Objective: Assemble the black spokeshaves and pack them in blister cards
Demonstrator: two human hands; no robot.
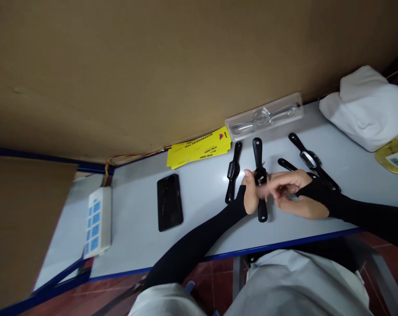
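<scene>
Upright in my left hand [251, 195] is a black spokeshave [258, 153], gripped around its middle with the thumb up. My right hand [293, 193] reaches in from the right, its fingers curled and blurred at the middle of that tool. Whether those fingertips pinch any part of it is unclear. To the left lies a second spokeshave [232, 170] on the grey table. Another spokeshave [312, 160] rests beyond my right hand, and a further black handle [286, 164] is partly hidden by that hand.
Yellow printed cards [199, 149] and a clear plastic blister pack [265, 116] lie along the cardboard wall [186, 66]. A black phone [170, 202] and a white power strip [99, 221] are at left. White cloth [367, 107] and a yellow liquid bottle [395, 153] are at right.
</scene>
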